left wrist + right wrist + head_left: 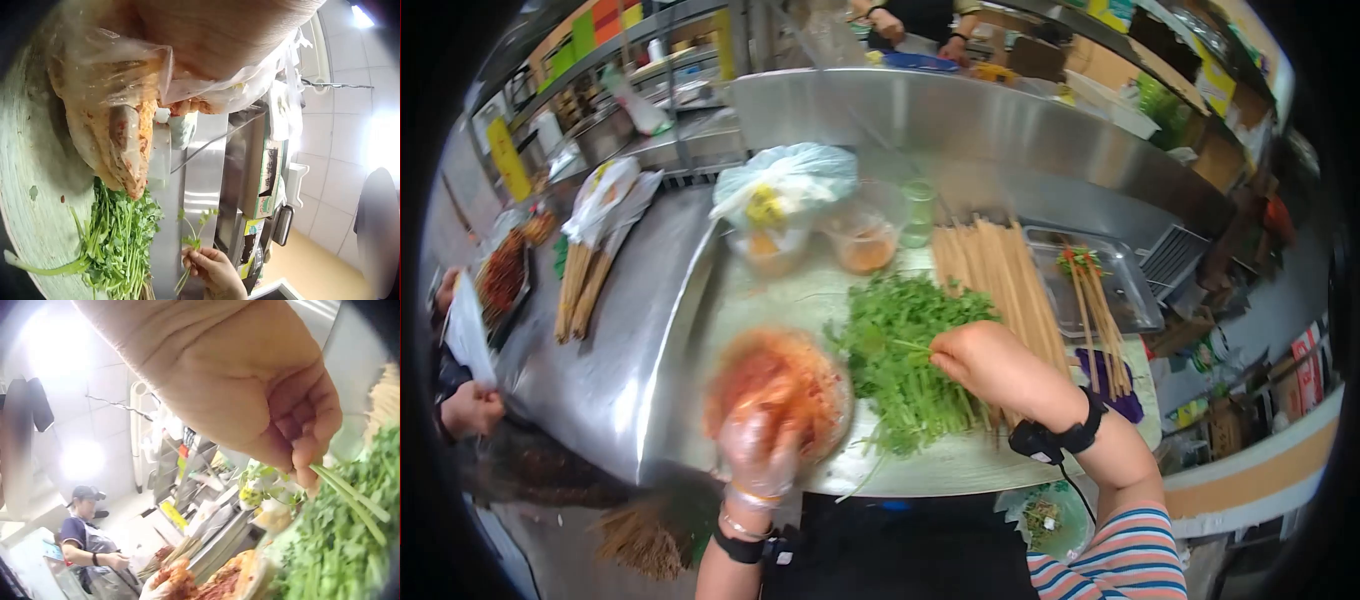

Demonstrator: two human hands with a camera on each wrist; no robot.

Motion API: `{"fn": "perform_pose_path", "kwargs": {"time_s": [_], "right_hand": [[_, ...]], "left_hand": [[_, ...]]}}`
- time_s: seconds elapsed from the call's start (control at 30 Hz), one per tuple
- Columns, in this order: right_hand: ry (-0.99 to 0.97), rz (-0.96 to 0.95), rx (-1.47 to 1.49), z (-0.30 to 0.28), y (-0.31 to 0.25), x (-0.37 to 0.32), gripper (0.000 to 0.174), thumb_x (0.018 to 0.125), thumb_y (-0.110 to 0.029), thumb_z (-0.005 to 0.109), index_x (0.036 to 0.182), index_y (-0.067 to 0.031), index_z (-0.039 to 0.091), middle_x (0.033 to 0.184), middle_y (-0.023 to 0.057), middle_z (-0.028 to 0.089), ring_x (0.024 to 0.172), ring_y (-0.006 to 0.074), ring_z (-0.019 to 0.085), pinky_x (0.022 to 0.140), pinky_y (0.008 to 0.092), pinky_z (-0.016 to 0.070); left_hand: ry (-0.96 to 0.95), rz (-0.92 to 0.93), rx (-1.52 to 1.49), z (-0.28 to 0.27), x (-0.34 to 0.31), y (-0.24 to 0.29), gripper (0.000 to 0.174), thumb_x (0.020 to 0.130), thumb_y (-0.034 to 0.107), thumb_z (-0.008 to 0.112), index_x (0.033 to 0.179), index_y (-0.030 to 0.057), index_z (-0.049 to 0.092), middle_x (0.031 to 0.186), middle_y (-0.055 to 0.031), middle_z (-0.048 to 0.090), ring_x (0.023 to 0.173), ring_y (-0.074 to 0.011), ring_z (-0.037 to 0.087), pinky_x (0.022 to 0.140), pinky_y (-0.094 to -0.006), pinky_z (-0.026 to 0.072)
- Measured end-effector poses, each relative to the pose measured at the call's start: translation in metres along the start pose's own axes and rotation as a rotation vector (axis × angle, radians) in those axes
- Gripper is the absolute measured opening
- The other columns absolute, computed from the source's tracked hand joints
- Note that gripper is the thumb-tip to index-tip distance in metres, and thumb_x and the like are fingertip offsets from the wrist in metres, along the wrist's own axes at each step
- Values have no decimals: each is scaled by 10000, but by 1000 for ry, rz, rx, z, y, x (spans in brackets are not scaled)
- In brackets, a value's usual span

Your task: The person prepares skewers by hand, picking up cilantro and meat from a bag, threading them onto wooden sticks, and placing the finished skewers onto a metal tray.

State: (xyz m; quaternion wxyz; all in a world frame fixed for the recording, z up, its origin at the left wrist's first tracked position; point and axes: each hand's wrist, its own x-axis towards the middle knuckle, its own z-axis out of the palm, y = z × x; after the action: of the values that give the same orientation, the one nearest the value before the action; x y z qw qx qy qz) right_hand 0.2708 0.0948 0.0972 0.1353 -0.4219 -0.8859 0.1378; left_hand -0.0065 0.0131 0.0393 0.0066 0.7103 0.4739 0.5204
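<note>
A bowl (847,412) of red, sauce-coated meat (805,362) stands at the board's front left. My left hand (758,440), in a clear plastic glove, is down at the meat. Red sauce coats its gloved fingers (128,144); whether they grip a piece I cannot tell. Over the heap of cilantro (905,375), my right hand (980,362) is bare. It pinches a few cilantro sprigs (350,497) between thumb and fingers, with stems on one side and leaves on the other.
Bamboo skewers (995,285) lie behind the cilantro. A metal tray (1135,300) with filled skewers is at the right. Tubs, one under a plastic bag (795,180), stand at the back. Bagged skewers (600,240) lie on the left counter, near another person's hand (472,410).
</note>
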Motion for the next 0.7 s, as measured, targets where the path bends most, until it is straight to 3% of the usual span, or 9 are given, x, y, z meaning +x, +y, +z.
{"fn": "perform_pose_path", "kwargs": {"time_s": [0.07, 0.13, 0.23, 0.33, 0.43, 0.53, 0.63, 0.7], "right_hand": [[66, -116, -22, 13, -23, 5, 151, 837, -143, 590, 790, 0, 593, 731, 171, 604, 699, 365, 585, 639, 434, 473], [71, -188, -12, 21, -44, 7, 113, 813, -123, 607, 793, -11, 601, 728, 158, 593, 695, 356, 588, 634, 423, 483], [175, -264, 124, 22, -64, 3, 80, 805, -82, 608, 765, -15, 590, 710, 144, 594, 653, 341, 598, 588, 410, 490], [176, -31, 522, 23, -68, -3, 86, 798, -76, 650, 779, -19, 588, 712, 140, 602, 640, 307, 603, 576, 366, 481], [95, 60, 721, 23, -63, -6, 116, 786, -80, 684, 786, -25, 582, 693, 109, 604, 612, 225, 597, 567, 320, 466], [87, 15, 769, 33, -65, -5, 122, 786, -92, 690, 799, -24, 591, 642, 70, 588, 597, 154, 579, 560, 296, 458], [93, -99, 717, 42, -64, -1, 158, 764, -102, 717, 819, -15, 597, 708, 59, 577, 610, 119, 556, 566, 282, 455], [130, -52, 767, 38, -63, 1, 191, 745, -109, 735, 835, -8, 600, 769, 72, 560, 622, 134, 552, 577, 287, 458]], "left_hand": [[-94, 153, 20, -5, 26, 31, 223, 697, 13, 703, 911, 21, 642, 901, -140, 670, 782, -307, 654, 683, -375, 523], [-125, 286, 43, 10, 32, 31, 272, 662, 14, 695, 926, 38, 634, 784, -111, 629, 669, -294, 612, 601, -384, 499], [-283, 190, 190, 16, 29, 34, 226, 687, 55, 694, 905, 49, 635, 781, -132, 622, 671, -329, 601, 615, -376, 492], [-233, 182, 96, 18, 20, 22, 210, 738, 31, 655, 946, 18, 633, 795, -119, 638, 651, -273, 613, 615, -339, 492], [-315, -709, -849, 14, 3, 24, 305, 812, 26, 582, 1113, -10, 618, 792, -50, 626, 684, -138, 601, 627, -292, 490], [-325, -787, -1151, 14, 1, 23, 317, 856, 15, 529, 1160, -35, 601, 848, -42, 634, 730, -93, 590, 630, -245, 488], [-258, -853, -993, 14, 0, 24, 228, 858, 13, 577, 1074, -50, 614, 851, -59, 643, 687, -106, 600, 602, -223, 488], [-231, -858, -929, 16, -1, 18, 190, 859, 30, 611, 1032, -49, 610, 826, -57, 637, 661, -105, 592, 587, -228, 491]]}}
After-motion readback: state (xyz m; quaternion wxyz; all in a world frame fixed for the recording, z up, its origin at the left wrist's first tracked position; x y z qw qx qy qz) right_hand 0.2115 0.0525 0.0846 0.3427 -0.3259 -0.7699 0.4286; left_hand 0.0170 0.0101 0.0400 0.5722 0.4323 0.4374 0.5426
